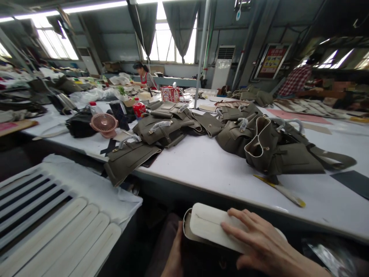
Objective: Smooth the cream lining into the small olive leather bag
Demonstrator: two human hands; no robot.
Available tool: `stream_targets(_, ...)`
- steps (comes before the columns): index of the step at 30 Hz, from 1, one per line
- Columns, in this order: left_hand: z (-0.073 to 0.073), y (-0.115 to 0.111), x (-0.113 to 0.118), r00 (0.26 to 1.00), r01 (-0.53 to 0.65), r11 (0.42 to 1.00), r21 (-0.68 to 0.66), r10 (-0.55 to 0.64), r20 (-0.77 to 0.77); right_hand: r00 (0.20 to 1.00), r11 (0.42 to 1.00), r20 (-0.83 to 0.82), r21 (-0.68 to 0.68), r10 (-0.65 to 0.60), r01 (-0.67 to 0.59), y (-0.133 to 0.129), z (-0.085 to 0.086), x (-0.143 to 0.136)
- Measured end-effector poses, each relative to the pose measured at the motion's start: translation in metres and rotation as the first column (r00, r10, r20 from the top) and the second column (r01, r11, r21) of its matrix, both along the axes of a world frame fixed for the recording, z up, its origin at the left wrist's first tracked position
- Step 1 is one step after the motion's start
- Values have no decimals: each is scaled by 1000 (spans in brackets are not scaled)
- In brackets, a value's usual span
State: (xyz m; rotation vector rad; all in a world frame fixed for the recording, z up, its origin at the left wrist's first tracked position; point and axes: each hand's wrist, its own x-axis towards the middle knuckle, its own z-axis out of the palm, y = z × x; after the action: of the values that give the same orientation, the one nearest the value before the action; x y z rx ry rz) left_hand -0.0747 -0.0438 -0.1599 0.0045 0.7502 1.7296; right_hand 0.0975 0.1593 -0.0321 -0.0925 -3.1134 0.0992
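A dark bag body with a pale rim stands in my lap below the table edge. My left hand holds its left side, the thumb up along the rim; the other fingers are hidden. A long white panel with rounded ends lies over the bag's opening, a thin line running along its middle. My right hand rests on this panel with its fingers spread. Similar white panels lie side by side on a slatted white rack to my left.
Several olive-grey bags lie on the white table ahead. A yellow-tipped brush is near its front edge. At the left stand a pink fan and red bottle. A person sits across the table.
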Motion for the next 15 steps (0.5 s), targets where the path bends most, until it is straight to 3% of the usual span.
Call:
stream_targets(4, 23, 7, 4, 994, 60, 983, 175, -76, 84, 995, 997, 98, -77, 31, -23, 0, 0, -3)
stream_targets(8, 40, 8, 3, 993, 47, 989, 138, -61, 98, 986, 989, 151, -142, 73, -52, 0, 6, -9)
stream_targets(15, 36, 11, -3, 998, -55, 996, 75, 55, 4, 983, 989, 160, -132, 88, -67, 2, 14, -27)
